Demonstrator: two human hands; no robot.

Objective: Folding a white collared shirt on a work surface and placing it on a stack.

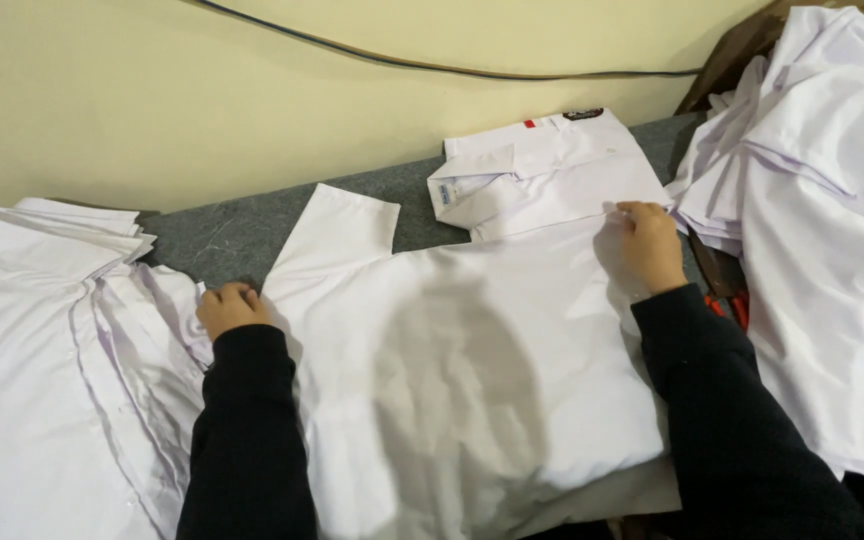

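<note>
1. White shirt (472, 370) lies flat, back up, on grey felt table top (232, 235), spread btwn both hands; short sleeve (337, 235) sticks out up and away from the left-hand grip.
2. Left hand (230, 308), black sleeve, curled shut, fingers pinching shirt's side edge just below the sleeve seam.
3. Right hand (650, 245), also black sleeve, fingers bent down, pinching shirt cloth at its far right edge, near the shoulder/collar end.
4. Just beyond the right-hand grip: folded white shirt (542, 175), collar up, w/ small red-and-white patch and a dark badge on top; the spread shirt overlaps its near edge.
5. Left of the left-hand grip, touching it: stack of white shirts (42, 350), laid flat, button plackets showing, edges fanned.
6. Right of the right-hand grip: loose heap of white shirts (822, 200), piled higher than the table, spilling down twd the right forearm.
7. Below right wrist, btwn arm and heap: small red item (737, 308), mostly hidden, can't tell what.
8. Behind all: cream wall (152, 90) w/ dark cable (432, 65) running across.
</note>
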